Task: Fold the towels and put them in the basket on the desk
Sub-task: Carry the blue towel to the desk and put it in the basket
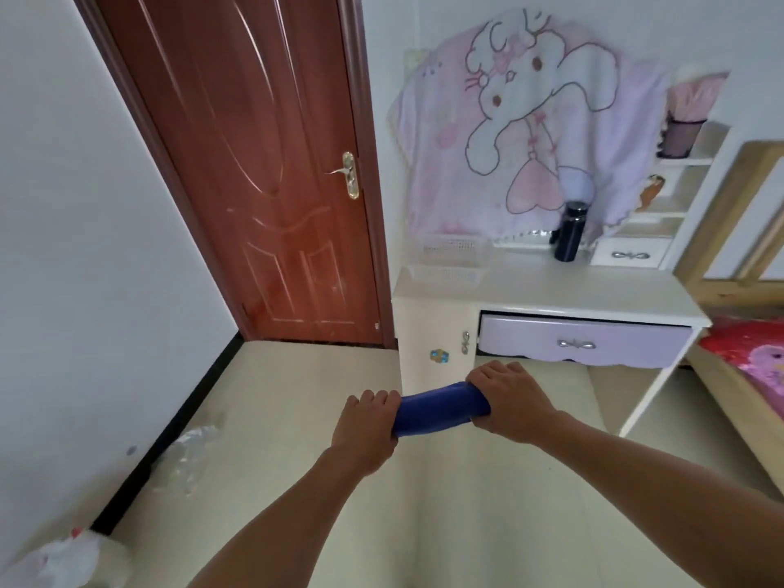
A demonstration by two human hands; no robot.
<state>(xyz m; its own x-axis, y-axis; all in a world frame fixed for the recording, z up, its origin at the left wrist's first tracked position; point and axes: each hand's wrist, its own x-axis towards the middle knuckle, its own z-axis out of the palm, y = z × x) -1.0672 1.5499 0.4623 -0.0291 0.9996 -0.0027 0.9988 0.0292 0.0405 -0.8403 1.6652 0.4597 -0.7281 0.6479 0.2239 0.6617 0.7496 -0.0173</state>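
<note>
I see the left fingers (373,398) curled over one end of a blue towel (441,407) and the right fingers (494,371) wrapped over the other end, so both the left hand (367,430) and the right hand (509,401) are clamped on it with knuckles up. The towel is bunched into a thick roll held in the air, in front of the desk (551,290) and lower than its top. Its long axis runs side to side, the right end tipped a little higher and pointing toward the desk's purple drawer (585,343). Both ends are buried in the palms, so I cannot tell how neatly it is folded, and the thumbs are hidden underneath. On the desk's left end sits the pale basket (452,258), washed out against the wall and hard to make out; I cannot tell what it holds. A dark bottle (570,233) stands further right on the desk. The forearms run out of view at the bottom edge.
</note>
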